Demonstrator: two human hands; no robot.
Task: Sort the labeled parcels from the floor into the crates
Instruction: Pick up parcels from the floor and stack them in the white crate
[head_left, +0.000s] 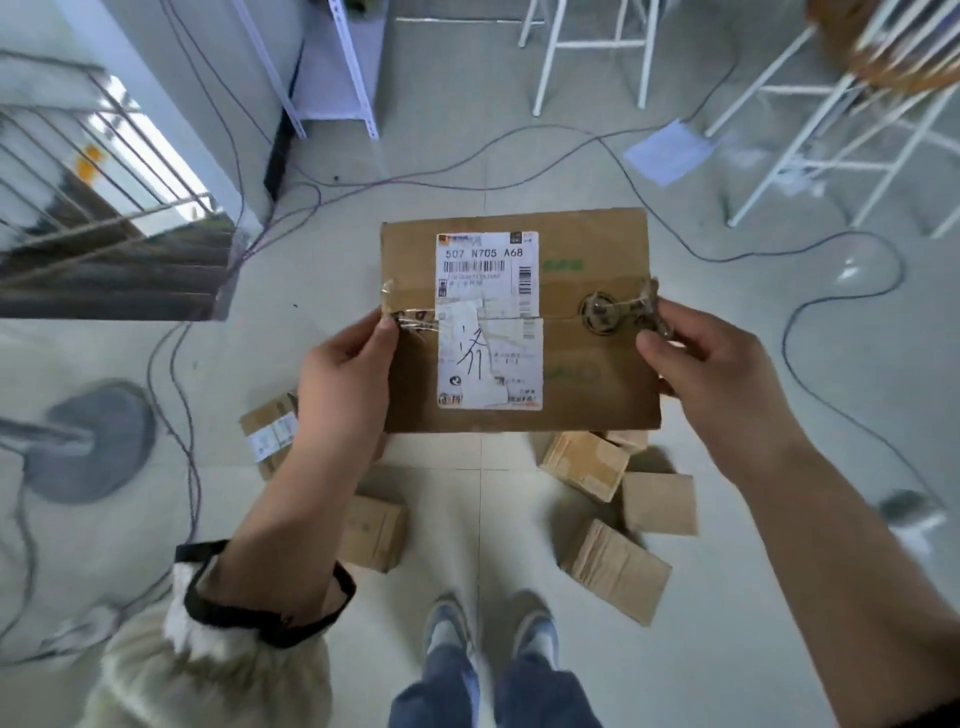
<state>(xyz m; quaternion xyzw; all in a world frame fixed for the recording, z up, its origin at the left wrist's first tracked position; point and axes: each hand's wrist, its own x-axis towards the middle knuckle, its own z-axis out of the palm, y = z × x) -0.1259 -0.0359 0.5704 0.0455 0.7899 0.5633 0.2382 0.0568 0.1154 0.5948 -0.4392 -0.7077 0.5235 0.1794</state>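
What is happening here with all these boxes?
A person holds a flat parcel in both hands: the left hand grips its left edge and the right hand its right edge. Its label faces up, so they are probably reading it. Several small boxes lie on the floor near their feet, not yet sorted.
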